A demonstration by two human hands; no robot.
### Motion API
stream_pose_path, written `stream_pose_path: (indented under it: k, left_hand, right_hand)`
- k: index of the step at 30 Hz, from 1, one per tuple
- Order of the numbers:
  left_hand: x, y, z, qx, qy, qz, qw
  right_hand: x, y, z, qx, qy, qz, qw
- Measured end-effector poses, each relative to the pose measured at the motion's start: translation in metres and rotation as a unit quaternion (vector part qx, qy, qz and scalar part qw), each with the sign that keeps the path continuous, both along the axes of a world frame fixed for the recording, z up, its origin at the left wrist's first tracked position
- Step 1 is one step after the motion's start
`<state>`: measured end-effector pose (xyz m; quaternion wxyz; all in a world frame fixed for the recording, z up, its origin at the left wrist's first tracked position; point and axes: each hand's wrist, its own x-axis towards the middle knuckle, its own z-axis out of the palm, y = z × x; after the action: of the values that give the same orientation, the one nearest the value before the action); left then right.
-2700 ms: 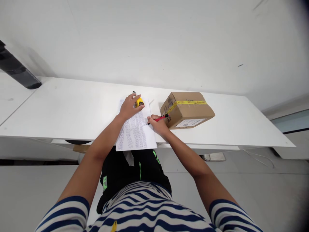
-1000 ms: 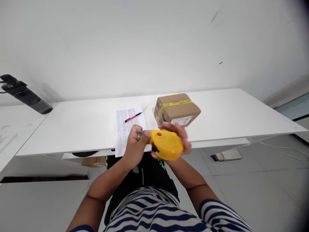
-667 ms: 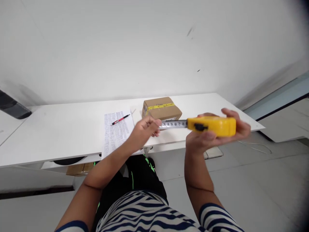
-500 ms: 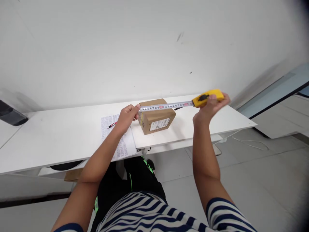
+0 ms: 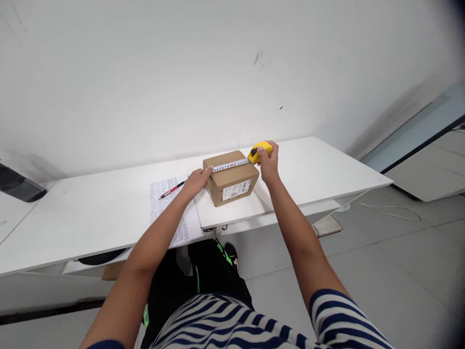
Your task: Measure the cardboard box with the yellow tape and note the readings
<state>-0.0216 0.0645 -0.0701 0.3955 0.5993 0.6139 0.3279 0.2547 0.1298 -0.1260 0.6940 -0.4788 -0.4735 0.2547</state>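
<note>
A brown cardboard box point(image 5: 218, 189) with a white shipping label point(image 5: 237, 189) on its front stands on the white table. Across its top lies the printed blade of a yellow tape measure point(image 5: 262, 149). My right hand point(image 5: 269, 162) grips the yellow case at the box's right edge, thumb by the black lock. At the left edge, my left hand point(image 5: 198, 182) pinches the blade's end against the box; its fingertips are partly hidden.
Sheets covered in writing point(image 5: 187, 225) lie left of the box, with a red and black pen point(image 5: 170, 191) on them. A dark object point(image 5: 20, 183) stands at the far left. The white table point(image 5: 90, 213) backs onto a wall; a cable point(image 5: 388, 207) lies on the floor at right.
My right hand has brought the tape case left and in to the box, so the stretched blade is shorter and now rests on the box top. My left hand stays at the left edge.
</note>
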Motion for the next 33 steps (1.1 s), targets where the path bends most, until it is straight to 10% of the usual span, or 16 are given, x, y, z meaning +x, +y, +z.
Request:
stream_pose_path:
  k: [11,18,33]
  left_hand:
    - [-0.002,0.023,-0.006,-0.019,0.038,0.006,0.999]
    - [0.019,0.009,-0.011,-0.135,-0.168,0.102,0.971]
    - [0.019,0.007,-0.010,-0.079,-0.178,0.122,0.973]
  right_hand:
    - [0.001,-0.005,0.003,-0.002,-0.040,-0.010,0.999]
    - [-0.001,-0.012,0.007,-0.009,-0.015,0.000,1.000]
    - [-0.005,-0.028,0.013,-0.042,-0.047,-0.045,0.997]
